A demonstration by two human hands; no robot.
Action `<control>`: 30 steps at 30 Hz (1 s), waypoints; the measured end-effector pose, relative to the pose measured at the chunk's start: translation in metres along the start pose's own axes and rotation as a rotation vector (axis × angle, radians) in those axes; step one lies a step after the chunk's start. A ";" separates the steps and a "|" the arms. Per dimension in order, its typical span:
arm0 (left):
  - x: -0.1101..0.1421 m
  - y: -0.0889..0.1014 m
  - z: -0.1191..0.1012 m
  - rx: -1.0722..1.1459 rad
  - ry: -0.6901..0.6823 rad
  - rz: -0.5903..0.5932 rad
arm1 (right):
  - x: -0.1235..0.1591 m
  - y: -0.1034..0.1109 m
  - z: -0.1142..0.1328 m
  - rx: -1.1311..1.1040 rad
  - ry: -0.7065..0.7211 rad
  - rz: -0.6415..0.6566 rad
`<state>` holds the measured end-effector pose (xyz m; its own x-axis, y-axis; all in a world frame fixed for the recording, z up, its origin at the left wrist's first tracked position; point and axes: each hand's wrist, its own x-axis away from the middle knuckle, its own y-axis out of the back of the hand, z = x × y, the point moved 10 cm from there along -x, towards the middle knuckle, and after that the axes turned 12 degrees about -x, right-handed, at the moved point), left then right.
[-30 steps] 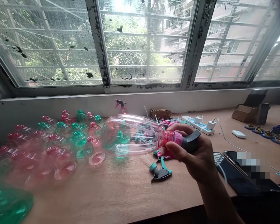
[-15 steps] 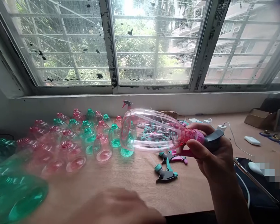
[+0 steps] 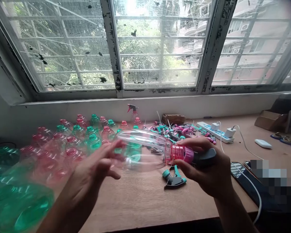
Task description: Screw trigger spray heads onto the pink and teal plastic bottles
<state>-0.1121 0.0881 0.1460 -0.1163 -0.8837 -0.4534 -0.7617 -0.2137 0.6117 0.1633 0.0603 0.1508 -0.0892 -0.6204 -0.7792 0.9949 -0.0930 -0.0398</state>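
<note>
Right hand (image 3: 206, 168) grasps the grey-and-pink plastic spray head (image 3: 205, 157) of a transparent pink bottle (image 3: 145, 152), sideways above the brown wooden tabletop (image 3: 135, 205); left hand (image 3: 93, 170), fingers spread, at its base, contact unclear

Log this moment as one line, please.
right hand: holding grey-and-pink plastic spray head on clear pink plastic bottle | left hand: open at bottle's base, contact unclear | bottle: sideways above brown wooden table

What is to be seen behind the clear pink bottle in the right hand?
Through the pink bottle, a green bottle and part of the spray-head pile show. What lies directly behind the right hand is covered from view.
</note>
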 end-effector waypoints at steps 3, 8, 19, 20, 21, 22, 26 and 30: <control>0.000 -0.011 -0.006 -0.094 0.053 0.030 | -0.004 0.005 -0.012 -0.061 -0.068 -0.061; 0.000 -0.004 -0.038 -0.068 -0.262 -0.147 | -0.005 -0.001 -0.034 -0.369 -0.295 -0.064; 0.003 -0.026 -0.007 0.399 0.030 0.052 | 0.003 -0.011 0.005 0.001 0.196 0.159; 0.001 -0.026 -0.004 0.397 0.043 0.055 | 0.003 -0.010 0.003 0.009 0.190 0.148; 0.000 -0.025 -0.001 0.382 0.045 0.053 | 0.001 -0.006 -0.001 0.008 0.158 0.110; -0.001 -0.024 0.000 0.364 0.034 0.051 | 0.000 -0.002 -0.007 -0.019 0.101 0.068; 0.001 -0.022 -0.019 0.345 -0.184 0.123 | -0.002 -0.006 -0.035 -0.297 -0.203 0.067; 0.003 -0.029 -0.034 0.331 -0.315 0.161 | -0.002 -0.008 -0.028 -0.179 -0.103 0.097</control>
<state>-0.0685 0.0776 0.1490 -0.3977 -0.7147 -0.5754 -0.8743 0.1049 0.4740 0.1573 0.0841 0.1357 0.0120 -0.6965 -0.7175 0.9908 0.1052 -0.0855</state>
